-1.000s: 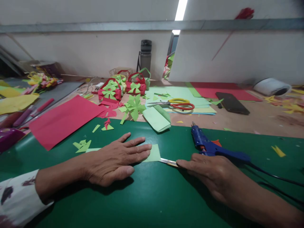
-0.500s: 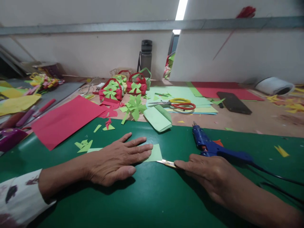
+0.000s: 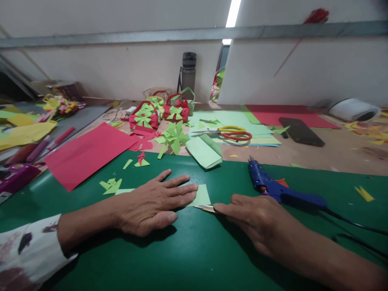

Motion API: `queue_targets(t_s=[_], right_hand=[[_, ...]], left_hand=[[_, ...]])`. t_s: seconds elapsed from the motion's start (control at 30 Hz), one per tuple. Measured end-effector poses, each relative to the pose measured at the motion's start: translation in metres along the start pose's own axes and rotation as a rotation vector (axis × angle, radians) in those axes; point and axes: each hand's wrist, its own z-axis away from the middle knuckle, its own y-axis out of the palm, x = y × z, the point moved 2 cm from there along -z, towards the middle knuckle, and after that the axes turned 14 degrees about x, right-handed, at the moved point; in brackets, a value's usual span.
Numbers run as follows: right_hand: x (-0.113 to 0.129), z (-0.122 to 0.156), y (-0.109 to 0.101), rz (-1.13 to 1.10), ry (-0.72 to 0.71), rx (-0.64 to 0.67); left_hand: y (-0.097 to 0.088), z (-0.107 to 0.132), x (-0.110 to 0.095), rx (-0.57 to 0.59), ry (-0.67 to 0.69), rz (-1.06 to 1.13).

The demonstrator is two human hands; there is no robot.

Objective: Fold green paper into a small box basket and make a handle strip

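My left hand lies flat with fingers spread over a strip of pale green paper, pressing it to the green mat. The strip's ends show on both sides of the hand; its middle is hidden. My right hand is closed around a slim pointed metal blade, whose handle is hidden in the fingers. Its tip lies at the strip's near edge, just right of my left fingertips. Beyond my right hand rests a blue glue gun. A folded pale green paper lies ahead of both hands.
Scissors lie on stacked paper near a dark phone. Red paper and green scraps are at left. Small red paper baskets and a bottle stand by the wall. The glue gun's cord runs right.
The blade in my right hand has slid left along the near edge of the pale green strip. My left hand stays pressed on the paper. The whole view has shifted slightly.
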Motion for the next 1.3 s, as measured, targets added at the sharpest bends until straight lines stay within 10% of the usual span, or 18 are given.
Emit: queue_targets(t_s=[0.73, 1.0, 1.3], right_hand=[[-0.017, 0.005, -0.008, 0.213, 0.086, -0.06], [-0.019, 0.007, -0.008, 0.198, 0.063, -0.061], [-0.024, 0.006, -0.006, 0.136, -0.005, -0.061]], left_hand=[[0.004, -0.035, -0.027, -0.121, -0.191, 0.043], [-0.009, -0.003, 0.011, -0.065, 0.065, -0.002], [0.006, -0.009, 0.023, -0.086, 0.04, -0.097]])
